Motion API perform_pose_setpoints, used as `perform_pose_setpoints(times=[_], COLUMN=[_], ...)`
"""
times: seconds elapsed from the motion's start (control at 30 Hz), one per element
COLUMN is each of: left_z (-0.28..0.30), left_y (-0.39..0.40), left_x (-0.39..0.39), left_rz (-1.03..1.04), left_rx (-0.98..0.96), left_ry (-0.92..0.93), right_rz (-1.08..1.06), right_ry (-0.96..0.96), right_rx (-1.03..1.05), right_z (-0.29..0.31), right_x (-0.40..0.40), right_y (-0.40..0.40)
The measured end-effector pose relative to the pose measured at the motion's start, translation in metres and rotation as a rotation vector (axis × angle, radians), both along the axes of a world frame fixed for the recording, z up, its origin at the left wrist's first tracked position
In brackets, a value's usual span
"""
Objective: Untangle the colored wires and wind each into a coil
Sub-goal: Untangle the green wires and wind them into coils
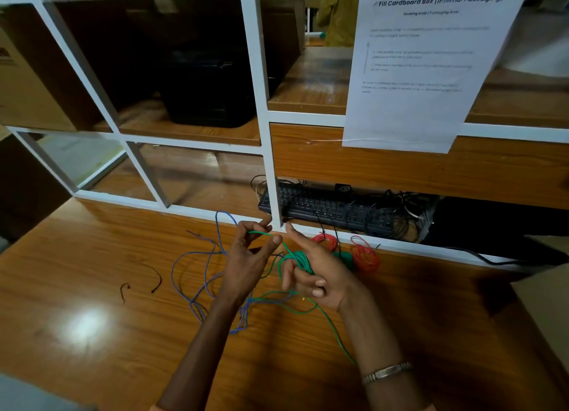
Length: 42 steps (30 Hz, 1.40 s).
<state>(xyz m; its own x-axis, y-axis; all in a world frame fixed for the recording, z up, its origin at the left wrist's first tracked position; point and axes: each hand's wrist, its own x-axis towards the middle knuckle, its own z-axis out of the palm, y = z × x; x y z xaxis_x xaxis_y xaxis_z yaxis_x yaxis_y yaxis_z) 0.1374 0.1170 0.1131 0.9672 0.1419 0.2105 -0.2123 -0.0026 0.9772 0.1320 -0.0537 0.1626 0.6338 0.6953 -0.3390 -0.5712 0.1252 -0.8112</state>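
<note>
Head view shows your left hand (251, 258) raised above the surface (92, 318), thumb and fingers pinching the green wire (288, 252); your right hand (317, 272) holds several green turns wound round its curled fingers, index finger pointing far; the loose green tail runs near and right across the wood; the blue wire (197, 269) lies in tangled loops left of your hands; red coils (365, 255) rest just right, near the black keyboard (326, 207).
</note>
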Motion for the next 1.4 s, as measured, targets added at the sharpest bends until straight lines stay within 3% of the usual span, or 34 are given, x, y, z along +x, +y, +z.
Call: perform_pose_setpoints(times=[0.07,0.2,0.37,0.53,0.6,0.67,0.77,0.87,1.0,1.2,1.4], left_z=[-0.002,-0.008,-0.012,-0.014,-0.010,-0.007,-0.001,0.003,0.007,0.000,0.012], left_y=[0.001,-0.002,-0.006,-0.009,-0.012,-0.018,-0.025,-0.023,-0.017,-0.004,-0.011], left_x=[-0.002,-0.005,-0.008,-0.016,-0.019,-0.020,-0.020,-0.016,-0.017,-0.018,-0.026], left_rz=[0.021,0.101,0.080,0.001,-0.056,-0.122,-0.122,-0.078,-0.037,-0.002,0.026], left_rx=[-0.022,-0.012,0.182,0.204,0.233,0.274,0.307,0.318,0.215,0.195,-0.014], left_ry=[0.026,0.105,0.088,0.032,-0.014,-0.048,-0.119,-0.175,-0.132,-0.001,0.139], right_rz=[0.110,0.270,-0.207,-0.672,-0.840,-0.940,-0.701,-0.307,-0.101,0.262,0.205], right_ry=[0.092,0.064,0.038,-0.015,-0.098,-0.208,-0.362,-0.402,-0.438,-0.313,-0.318], right_rx=[0.311,0.881,1.140,0.983,0.701,0.259,-0.453,-0.791,-0.784,-0.457,-0.023], right_z=[-0.009,-0.002,0.011,0.020,0.017,0.012,0.008,0.007,0.000,0.009,0.005], right_x=[-0.001,-0.004,0.006,0.019,0.022,0.022,0.020,0.017,0.010,-0.008,-0.005], right_y=[-0.001,-0.007,-0.019,-0.035,-0.034,-0.025,-0.012,-0.011,0.000,0.001,-0.013])
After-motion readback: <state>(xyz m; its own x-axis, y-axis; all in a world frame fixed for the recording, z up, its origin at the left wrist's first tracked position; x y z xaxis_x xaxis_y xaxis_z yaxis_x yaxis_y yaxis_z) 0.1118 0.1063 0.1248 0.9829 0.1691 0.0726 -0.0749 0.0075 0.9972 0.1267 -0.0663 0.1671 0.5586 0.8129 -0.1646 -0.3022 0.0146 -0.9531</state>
